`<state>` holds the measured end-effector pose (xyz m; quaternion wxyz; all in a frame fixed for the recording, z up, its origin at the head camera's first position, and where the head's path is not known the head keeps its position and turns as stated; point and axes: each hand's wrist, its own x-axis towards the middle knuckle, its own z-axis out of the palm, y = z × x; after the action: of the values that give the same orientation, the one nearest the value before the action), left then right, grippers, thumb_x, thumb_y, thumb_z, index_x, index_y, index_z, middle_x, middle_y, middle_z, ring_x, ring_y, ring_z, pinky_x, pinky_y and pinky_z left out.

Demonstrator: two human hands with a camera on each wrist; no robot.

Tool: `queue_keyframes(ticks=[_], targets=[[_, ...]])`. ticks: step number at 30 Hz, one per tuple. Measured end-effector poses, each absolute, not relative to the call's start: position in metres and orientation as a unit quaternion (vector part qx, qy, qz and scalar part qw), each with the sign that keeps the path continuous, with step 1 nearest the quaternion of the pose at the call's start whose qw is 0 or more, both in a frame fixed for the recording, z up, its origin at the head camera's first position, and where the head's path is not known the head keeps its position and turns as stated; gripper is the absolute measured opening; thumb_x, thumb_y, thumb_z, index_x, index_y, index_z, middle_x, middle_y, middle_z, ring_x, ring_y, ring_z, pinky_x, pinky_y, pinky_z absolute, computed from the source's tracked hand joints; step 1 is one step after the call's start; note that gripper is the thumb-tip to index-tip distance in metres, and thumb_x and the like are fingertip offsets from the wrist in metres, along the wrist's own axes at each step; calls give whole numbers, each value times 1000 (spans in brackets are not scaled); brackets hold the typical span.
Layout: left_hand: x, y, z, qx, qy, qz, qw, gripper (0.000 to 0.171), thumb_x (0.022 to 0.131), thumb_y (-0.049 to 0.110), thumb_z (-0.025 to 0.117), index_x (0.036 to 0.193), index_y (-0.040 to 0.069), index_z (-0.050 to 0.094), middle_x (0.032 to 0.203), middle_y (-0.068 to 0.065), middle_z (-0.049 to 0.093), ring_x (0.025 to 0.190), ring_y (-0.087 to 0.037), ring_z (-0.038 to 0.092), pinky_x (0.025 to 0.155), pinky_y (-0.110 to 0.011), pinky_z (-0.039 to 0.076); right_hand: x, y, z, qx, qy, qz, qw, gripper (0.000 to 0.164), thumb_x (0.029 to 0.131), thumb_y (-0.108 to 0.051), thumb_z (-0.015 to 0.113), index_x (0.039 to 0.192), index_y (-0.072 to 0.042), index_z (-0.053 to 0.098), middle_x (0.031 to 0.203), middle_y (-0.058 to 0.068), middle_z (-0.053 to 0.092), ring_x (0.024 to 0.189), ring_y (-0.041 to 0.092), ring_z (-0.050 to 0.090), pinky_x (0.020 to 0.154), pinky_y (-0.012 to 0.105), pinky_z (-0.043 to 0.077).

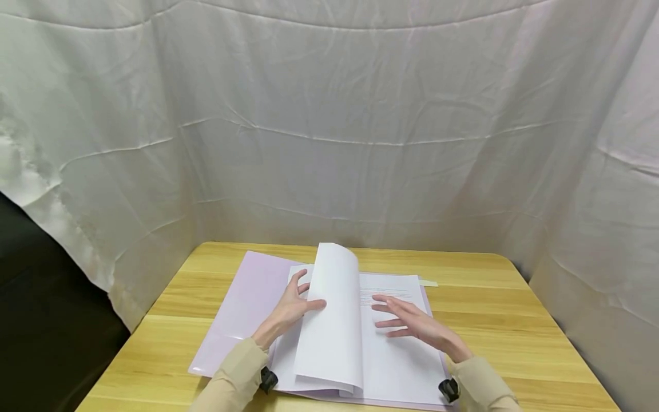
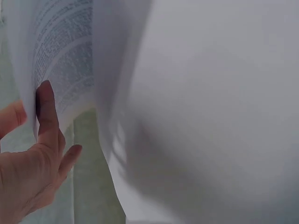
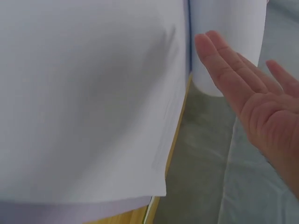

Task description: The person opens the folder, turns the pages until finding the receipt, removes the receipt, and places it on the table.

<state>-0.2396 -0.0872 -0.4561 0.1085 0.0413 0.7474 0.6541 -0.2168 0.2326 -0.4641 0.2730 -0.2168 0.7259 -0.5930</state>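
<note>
A pale purple folder (image 1: 250, 292) lies spread on the table with white sheets in it. My left hand (image 1: 288, 309) pinches the free edge of a lifted page (image 1: 334, 309), thumb on one face and fingers behind. That page curves up and over to the left; in the left wrist view its printed side (image 2: 70, 56) shows by the fingers. My right hand (image 1: 412, 323) hovers over the right-hand sheet (image 1: 407, 366), fingers spread and holding nothing. Printed lines show near the top of that sheet. In the right wrist view the right fingers (image 3: 222, 65) overlap the curved page (image 3: 229, 28).
The wooden table (image 1: 494, 320) runs out on both sides of the folder. A pale yellow tab (image 1: 428, 283) sticks out past the folder's upper right edge. Grey cloth (image 1: 360, 143) hangs around the back and sides. Something black (image 1: 41, 320) stands at the far left.
</note>
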Motion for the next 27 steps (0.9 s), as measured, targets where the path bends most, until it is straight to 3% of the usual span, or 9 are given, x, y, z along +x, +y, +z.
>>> queue_keyframes(ticks=[5,14,22,27], targets=[[-245,-97,-461,34,777,621,103,107,76,4,83,159,6,14,151,-34,39,122,-46,59,106,-59,48,-221,241,-465,-202,751,-566,274,60,111,-40,26,160,-4,22,161,30,29,136,48,51,111,57,47],[-249,-112,-467,45,828,549,108,113,76,9,86,160,5,11,156,-39,27,144,-56,31,116,-69,31,-228,255,-464,-209,773,-536,268,59,111,-37,28,158,-1,25,158,35,30,133,50,52,109,59,47],[-251,-121,-473,91,869,478,89,111,73,5,87,157,-3,15,158,-38,24,145,-56,28,119,-69,26,-239,265,-476,-216,782,-534,238,58,111,-31,35,152,9,29,148,40,41,124,49,59,101,53,55],[-253,-125,-478,113,889,437,75,108,72,3,87,155,-6,19,156,-37,31,142,-55,35,118,-66,30,-245,268,-482,-217,806,-511,205,53,109,-25,44,148,10,37,141,37,51,113,40,65,92,43,60]])
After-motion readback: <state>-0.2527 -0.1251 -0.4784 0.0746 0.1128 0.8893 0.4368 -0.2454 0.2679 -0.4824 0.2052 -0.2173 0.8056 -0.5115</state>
